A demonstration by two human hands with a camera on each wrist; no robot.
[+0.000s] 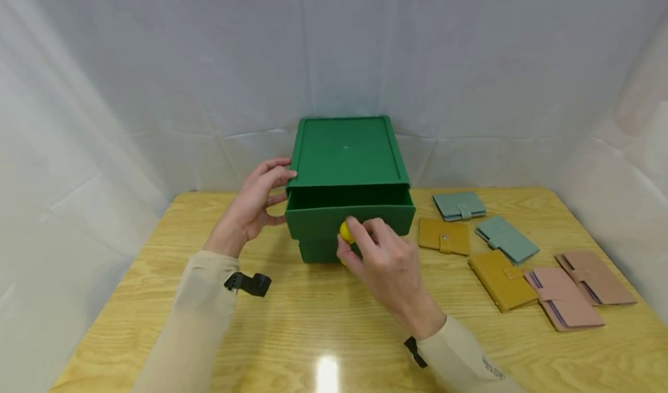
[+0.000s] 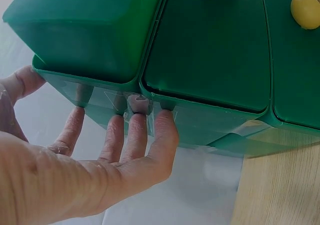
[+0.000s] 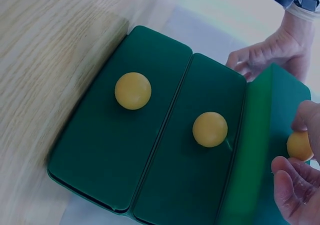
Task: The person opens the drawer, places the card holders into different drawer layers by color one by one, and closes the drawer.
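The smooth green plastic drawer cabinet (image 1: 346, 175) sits at the back middle of the grained wooden table (image 1: 323, 323); its top drawer (image 1: 349, 213) is pulled partway out. That drawer's round yellow knob (image 1: 346, 232) is pinched by the right hand (image 1: 386, 265), fingers curled. The cabinet's left side is braced by the left hand (image 1: 256, 204) with straight fingers, nothing gripped; 6 flat snap wallets (image 1: 527, 259) lie to the right.

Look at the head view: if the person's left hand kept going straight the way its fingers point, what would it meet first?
The left hand points rightward at the green drawer cabinet, and its fingertips already touch the cabinet's side wall. Judging from both views, it would meet that wall at once, with nothing in between.
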